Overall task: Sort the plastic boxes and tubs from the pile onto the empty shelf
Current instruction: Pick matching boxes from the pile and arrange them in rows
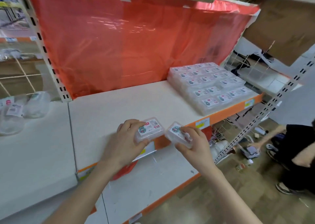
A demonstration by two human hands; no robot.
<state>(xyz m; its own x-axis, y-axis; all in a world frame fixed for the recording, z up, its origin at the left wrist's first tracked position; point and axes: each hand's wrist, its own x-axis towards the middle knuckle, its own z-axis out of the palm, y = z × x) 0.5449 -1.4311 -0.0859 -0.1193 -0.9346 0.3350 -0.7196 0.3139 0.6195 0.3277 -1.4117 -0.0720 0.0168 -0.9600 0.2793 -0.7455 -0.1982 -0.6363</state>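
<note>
1. The left hand has its grip closed on a small clear plastic box with a white and red label. The thumb is at the box's near edge and the fingers curl over its far-left side. The box sits label up.
2. The right hand has its grip closed on a second small clear labelled box. The thumb lies across the label and the fingers wrap beneath. This box is tilted, with its left corner raised.
3. Both boxes are held above the near front edge of the wide white shelf with an orange front strip. Their corners are very close, but I cannot tell if they touch.
4. At the far right of that shelf is a flat block of clear labelled boxes, set in neat rows and stacked in layers.
5. A translucent red plastic sheet hangs behind the shelf.
6. On the neighbouring shelf to the left lie round clear plastic tubs, which are blurred.
7. Yellow price tags are fixed on the orange strip, and a lower white shelf juts out beneath.
8. At the right, a person in black clothes is low near the floor with an arm stretched left.
9. Brown cardboard boxes sit overhead at the top right.
</note>
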